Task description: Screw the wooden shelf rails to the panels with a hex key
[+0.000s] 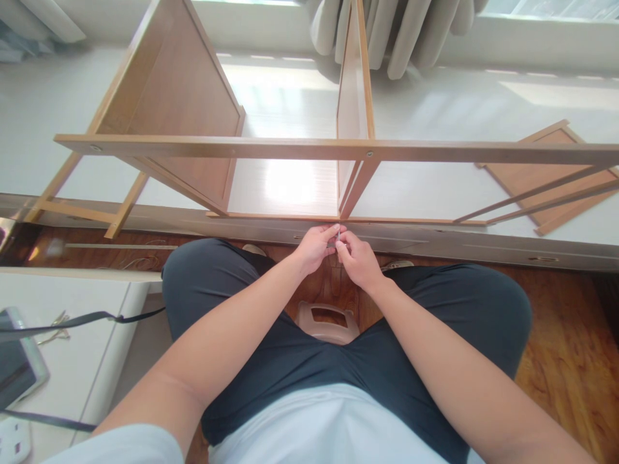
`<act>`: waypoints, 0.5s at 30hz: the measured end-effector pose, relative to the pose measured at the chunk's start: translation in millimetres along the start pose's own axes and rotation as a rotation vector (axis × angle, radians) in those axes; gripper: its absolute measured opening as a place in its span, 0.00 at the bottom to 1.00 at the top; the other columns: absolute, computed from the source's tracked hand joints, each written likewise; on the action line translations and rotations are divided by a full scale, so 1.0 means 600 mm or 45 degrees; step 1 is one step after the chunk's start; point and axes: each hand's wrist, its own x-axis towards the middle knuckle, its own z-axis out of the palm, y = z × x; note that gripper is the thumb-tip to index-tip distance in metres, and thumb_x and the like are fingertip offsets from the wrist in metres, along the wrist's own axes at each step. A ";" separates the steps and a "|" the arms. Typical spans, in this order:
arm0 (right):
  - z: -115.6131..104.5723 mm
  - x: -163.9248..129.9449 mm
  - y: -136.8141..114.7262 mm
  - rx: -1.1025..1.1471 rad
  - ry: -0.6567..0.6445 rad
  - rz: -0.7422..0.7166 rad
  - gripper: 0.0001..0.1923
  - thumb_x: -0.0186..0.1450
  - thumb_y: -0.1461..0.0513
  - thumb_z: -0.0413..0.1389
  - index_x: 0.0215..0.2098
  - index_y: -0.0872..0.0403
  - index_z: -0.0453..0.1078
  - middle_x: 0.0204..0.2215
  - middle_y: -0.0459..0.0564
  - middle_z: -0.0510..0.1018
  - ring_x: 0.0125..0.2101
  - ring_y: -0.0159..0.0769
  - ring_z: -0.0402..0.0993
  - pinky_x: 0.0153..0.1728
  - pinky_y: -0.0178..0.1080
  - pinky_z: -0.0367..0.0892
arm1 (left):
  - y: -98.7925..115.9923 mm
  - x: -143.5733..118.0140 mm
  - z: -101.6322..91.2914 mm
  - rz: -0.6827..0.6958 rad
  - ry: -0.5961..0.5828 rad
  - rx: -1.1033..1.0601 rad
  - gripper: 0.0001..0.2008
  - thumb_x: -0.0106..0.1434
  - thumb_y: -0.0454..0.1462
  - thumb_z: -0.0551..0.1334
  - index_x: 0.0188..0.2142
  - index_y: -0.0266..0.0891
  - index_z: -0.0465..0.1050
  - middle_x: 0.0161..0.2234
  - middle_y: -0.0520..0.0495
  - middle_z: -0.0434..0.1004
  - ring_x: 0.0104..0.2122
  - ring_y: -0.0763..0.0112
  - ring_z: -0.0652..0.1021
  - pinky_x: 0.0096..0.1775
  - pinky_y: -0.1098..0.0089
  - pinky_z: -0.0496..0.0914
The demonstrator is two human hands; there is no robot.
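A wooden shelf frame (290, 149) with upright panels stands on the white ledge ahead of me. My left hand (316, 247) and my right hand (356, 256) meet at its lower front rail (280, 217), just below the foot of the middle panel (354, 96). The fingers of my right hand pinch a thin metal rod (338, 236), too small to name surely. The left thumb and fingers are closed around the same spot. Whatever they grip is mostly hidden.
A separate wooden panel (556, 174) lies on the ledge at right. Curtains (411, 32) hang behind the frame. To my left a white cabinet (97, 290) bears a tablet (19, 354), a strap and a power strip (13, 439). A stool (329, 328) is beneath me.
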 end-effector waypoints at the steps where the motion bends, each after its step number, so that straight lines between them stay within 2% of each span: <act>1: 0.000 0.000 0.000 0.001 -0.001 -0.002 0.10 0.72 0.56 0.49 0.38 0.49 0.69 0.24 0.45 0.77 0.26 0.39 0.73 0.33 0.37 0.64 | 0.000 0.000 0.000 0.000 0.000 0.002 0.12 0.61 0.41 0.74 0.35 0.33 0.81 0.30 0.47 0.79 0.30 0.73 0.76 0.35 0.71 0.68; 15: -0.001 -0.001 0.000 0.017 0.000 -0.008 0.10 0.72 0.57 0.47 0.37 0.49 0.67 0.25 0.46 0.77 0.27 0.40 0.75 0.36 0.38 0.65 | 0.004 -0.003 0.003 0.004 -0.002 0.020 0.12 0.61 0.41 0.74 0.36 0.32 0.81 0.28 0.48 0.77 0.28 0.74 0.74 0.34 0.72 0.65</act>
